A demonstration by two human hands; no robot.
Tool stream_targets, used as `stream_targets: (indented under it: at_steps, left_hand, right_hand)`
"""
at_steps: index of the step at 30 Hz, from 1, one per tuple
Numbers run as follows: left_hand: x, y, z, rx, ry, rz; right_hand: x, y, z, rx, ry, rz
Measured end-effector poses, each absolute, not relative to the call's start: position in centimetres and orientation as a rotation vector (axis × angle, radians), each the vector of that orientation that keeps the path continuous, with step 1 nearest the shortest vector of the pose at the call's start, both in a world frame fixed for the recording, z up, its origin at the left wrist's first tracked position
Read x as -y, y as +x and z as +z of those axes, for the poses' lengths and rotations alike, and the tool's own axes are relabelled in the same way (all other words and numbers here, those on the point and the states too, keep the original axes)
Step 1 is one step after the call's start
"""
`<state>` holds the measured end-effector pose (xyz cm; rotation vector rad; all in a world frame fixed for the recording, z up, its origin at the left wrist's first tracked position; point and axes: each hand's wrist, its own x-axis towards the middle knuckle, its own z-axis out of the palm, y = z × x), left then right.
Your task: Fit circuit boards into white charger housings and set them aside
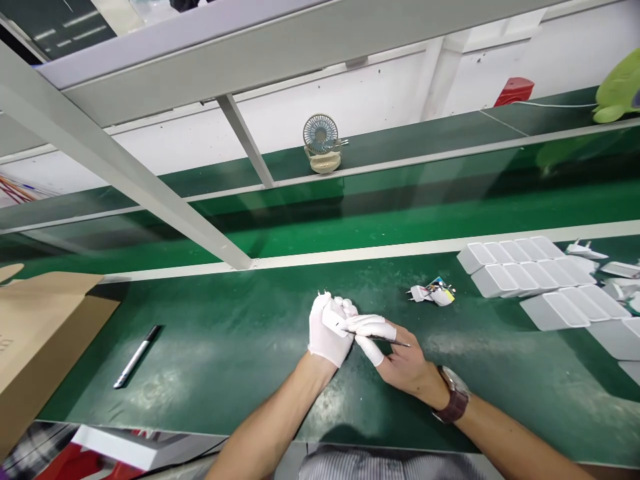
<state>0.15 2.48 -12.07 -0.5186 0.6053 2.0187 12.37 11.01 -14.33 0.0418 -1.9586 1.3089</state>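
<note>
My left hand [326,330], in a white glove, is closed around a small white plug adapter [333,318] whose prongs stick up at the top. My right hand [395,353] wears white finger cots on thumb and forefinger and pinches thin metal tweezers [385,339], their tip touching the adapter. Both hands hover just above the green work surface [225,347]. A brown watch sits on my right wrist.
A disassembled white adapter with a small circuit board [434,293] lies to the right. Rows of white adapter housings [540,280] fill the right side. A dark pen [137,355] and a cardboard box [35,333] are at left. A small fan [323,143] stands on the rear shelf.
</note>
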Motion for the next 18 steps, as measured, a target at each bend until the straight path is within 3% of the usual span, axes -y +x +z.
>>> stream_targets:
  at_steps: [18]
  left_hand:
    - [-2.93,0.86,-12.23,-0.771,-0.596,2.077]
  right_hand:
    - [-11.03,12.03,-14.12,2.007,0.028,1.268]
